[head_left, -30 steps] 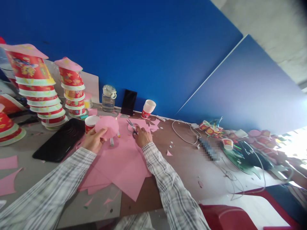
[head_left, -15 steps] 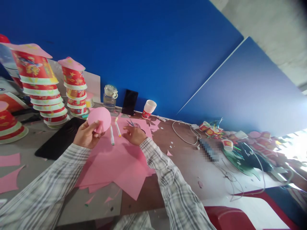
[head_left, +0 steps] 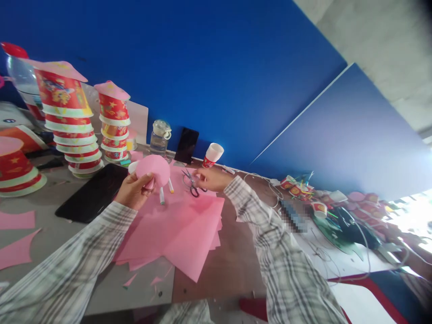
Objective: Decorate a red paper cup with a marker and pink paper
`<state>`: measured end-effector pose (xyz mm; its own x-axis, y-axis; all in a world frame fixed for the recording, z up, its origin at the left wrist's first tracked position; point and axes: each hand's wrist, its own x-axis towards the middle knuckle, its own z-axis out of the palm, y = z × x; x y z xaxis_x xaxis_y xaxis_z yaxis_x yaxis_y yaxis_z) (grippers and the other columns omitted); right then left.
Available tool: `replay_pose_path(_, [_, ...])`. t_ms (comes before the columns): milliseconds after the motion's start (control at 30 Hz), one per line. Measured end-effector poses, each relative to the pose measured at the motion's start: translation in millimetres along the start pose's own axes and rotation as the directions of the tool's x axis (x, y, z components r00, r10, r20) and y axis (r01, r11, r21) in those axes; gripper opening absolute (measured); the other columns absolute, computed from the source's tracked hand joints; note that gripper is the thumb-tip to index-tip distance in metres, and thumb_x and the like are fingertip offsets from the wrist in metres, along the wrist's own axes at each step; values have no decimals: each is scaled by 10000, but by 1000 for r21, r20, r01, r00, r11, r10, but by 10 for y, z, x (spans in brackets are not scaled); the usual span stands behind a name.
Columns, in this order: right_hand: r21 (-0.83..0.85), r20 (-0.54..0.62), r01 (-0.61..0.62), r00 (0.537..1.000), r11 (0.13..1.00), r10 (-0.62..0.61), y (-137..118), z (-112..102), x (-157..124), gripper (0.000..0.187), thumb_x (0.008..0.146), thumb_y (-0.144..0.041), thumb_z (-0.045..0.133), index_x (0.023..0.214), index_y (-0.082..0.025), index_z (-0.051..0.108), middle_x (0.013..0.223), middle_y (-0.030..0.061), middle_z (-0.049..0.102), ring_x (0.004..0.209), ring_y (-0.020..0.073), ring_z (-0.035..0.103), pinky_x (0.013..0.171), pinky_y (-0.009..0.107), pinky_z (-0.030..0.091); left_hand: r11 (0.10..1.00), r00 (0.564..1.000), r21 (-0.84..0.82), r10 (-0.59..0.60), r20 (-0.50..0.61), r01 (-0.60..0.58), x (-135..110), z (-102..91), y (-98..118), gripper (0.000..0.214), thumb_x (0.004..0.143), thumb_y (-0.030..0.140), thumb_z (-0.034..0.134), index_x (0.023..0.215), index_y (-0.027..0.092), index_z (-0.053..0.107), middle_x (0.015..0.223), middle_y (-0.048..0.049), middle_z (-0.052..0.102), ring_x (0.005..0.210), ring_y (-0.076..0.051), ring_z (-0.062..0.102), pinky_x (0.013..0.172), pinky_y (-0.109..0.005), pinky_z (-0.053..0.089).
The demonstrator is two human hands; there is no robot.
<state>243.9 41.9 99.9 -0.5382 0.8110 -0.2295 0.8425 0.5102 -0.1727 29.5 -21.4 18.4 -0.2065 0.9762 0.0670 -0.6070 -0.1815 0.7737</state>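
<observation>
My left hand (head_left: 133,191) is closed on a pink paper circle (head_left: 153,168), held up just above the table. My right hand (head_left: 212,178) hovers just right of the black-handled scissors (head_left: 192,184), which lie on a spread of pink paper sheets (head_left: 182,225). Its fingers are loosely stretched towards the scissors, and I see nothing in them. Two marker pens (head_left: 162,196) rest on the pink paper below the circle. A tilted red and white paper cup (head_left: 212,155) stands just beyond my right hand.
Tall stacks of red paper cups with pink lids (head_left: 67,130) stand at the left, beside a black tablet (head_left: 92,191). A glass jar (head_left: 159,137) and a dark phone (head_left: 187,145) lean by the blue wall. Cables and craft clutter (head_left: 324,207) cover the right side.
My right hand left the scissors, swung left, then moved to their right. My left hand kept the pink circle raised, with small shifts. The view turned slightly.
</observation>
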Motion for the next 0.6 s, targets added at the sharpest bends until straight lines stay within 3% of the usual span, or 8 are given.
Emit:
replay_pose_path(67, [61, -168, -44, 984, 997, 54, 65, -221, -16, 440, 816, -394, 568, 1218, -226, 504, 876, 17, 701, 714, 76, 623, 648, 196, 403, 1000, 1000, 5, 5, 29, -5, 2, -12, -10, 255, 643, 191, 631, 494, 150, 428, 373, 53, 375, 335, -54, 311, 346, -210, 262])
replay_pose_path(133, [140, -335, -57, 937, 989, 101, 62, -398, 30, 421, 838, -393, 523, 1208, -193, 507, 813, 2, 693, 673, 48, 596, 664, 185, 395, 1000, 999, -1, 1, 33, -1, 2, -19, -16, 252, 648, 186, 627, 499, 152, 427, 375, 54, 375, 338, -55, 311, 352, -211, 261])
replay_pose_path(267, [168, -430, -6, 899, 986, 78, -63, -503, 238, 393, 825, -376, 547, 1173, -195, 524, 797, -25, 678, 680, 39, 590, 704, 190, 401, 1000, 999, -17, -19, 33, 19, -4, -2, -24, 240, 642, 178, 631, 518, 159, 427, 368, 60, 374, 328, -52, 287, 354, -209, 264])
replay_pose_path(333, [234, -411, -34, 902, 972, 130, -174, -353, 364, 368, 867, -380, 495, 1182, -190, 504, 836, -13, 680, 725, 52, 616, 720, 191, 423, 1000, 999, -17, -24, 29, 24, -7, 15, -32, 249, 630, 182, 640, 512, 163, 421, 364, 62, 366, 328, -54, 293, 358, -212, 280])
replay_pose_path(433, [237, -335, -115, 923, 965, 192, -375, 114, 525, 343, 890, -363, 469, 1206, -230, 460, 973, -1, 679, 895, 91, 646, 794, 196, 457, 1000, 999, 0, -29, -21, 29, -9, 34, -57, 245, 573, 215, 677, 524, 156, 444, 394, 55, 398, 340, -54, 316, 332, -197, 260])
replay_pose_path(600, [192, -282, -194, 928, 962, 244, -627, 874, 643, 425, 831, -302, 506, 1233, -188, 424, 1184, 131, 593, 1028, 263, 634, 824, 357, 495, 999, 1000, 32, -25, -14, 26, -14, 19, -132, 273, 562, 256, 683, 530, 148, 435, 393, 63, 379, 322, -33, 267, 297, -175, 169])
